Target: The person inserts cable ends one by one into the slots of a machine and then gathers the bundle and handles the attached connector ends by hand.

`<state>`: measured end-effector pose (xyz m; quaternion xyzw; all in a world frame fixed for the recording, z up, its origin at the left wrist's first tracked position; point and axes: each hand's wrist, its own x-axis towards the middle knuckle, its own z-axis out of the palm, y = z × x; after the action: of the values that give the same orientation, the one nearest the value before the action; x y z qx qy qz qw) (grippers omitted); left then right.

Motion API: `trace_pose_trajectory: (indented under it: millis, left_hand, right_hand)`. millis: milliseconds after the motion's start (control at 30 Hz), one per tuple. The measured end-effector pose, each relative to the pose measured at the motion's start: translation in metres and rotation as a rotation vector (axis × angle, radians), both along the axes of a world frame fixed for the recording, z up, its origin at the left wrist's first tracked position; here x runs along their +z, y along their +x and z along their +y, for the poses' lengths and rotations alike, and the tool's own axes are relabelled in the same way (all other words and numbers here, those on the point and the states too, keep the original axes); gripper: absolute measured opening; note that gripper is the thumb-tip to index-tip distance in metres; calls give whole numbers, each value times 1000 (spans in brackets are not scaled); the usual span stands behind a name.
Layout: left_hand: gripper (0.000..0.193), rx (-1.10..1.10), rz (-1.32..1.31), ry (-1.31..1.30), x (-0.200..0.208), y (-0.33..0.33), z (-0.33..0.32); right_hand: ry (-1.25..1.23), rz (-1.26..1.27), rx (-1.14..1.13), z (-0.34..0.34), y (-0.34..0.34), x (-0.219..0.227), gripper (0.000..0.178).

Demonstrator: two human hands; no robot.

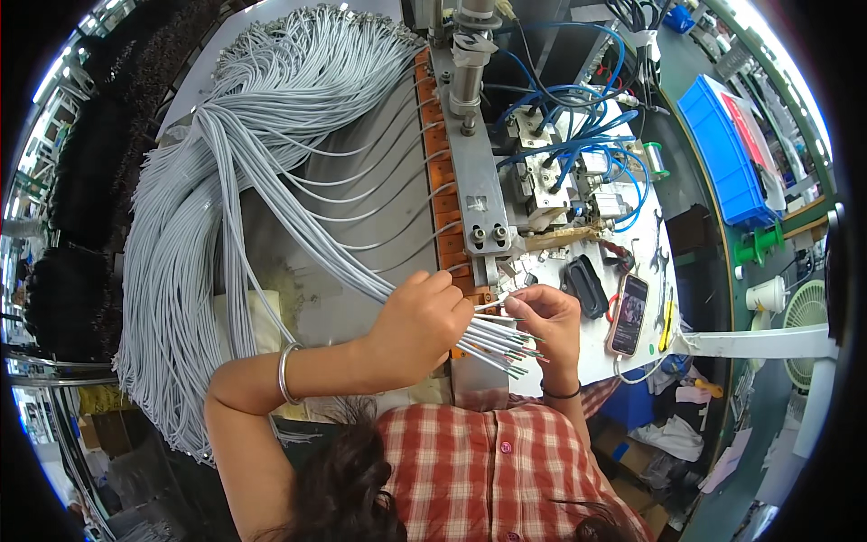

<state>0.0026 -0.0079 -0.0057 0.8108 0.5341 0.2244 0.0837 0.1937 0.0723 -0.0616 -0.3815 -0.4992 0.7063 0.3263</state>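
- Our left hand (417, 323) is clamped around a bunch of grey cables (492, 339); their stripped ends jut out just past our fingers.
- Our right hand (549, 318) pinches 1 cable end (493, 302) between thumb and forefinger, just beside the left fingertips.
- A phone (628, 314) lies near our right fingers.

The cable bundle (226, 181) lies left of the machine (479, 163), a phone (629, 314) seemingly at its right.

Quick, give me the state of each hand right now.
Left hand: closed around a bunch of grey cables.
Right hand: fingers pinched on a single grey cable end.
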Motion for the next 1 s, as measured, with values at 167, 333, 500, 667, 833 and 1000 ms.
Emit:
trace_pose_trajectory:
  millis: [167,333,500,667,833,1000]
  left_hand:
    - [20,35,40,13,-2,2,0]
    - [20,38,31,26,-3,2,2]
    - [18,36,14,-20,1,5,2]
    - [15,-21,44,55,-5,6,2]
    - [10,-23,73,79,-8,5,2]
    - [9,-32,54,74,-8,4,2]
  right_hand:
    - [-22,49,-11,-2,-1,4,8]
    - [-45,195,144,3,4,-2,7]
    - [11,89,128,7,4,1,6]
    - [-83,166,63,4,1,0,8]
    - [114,-87,72,6,5,-4,10]
    - [69,-76,102,5,8,-5,11]
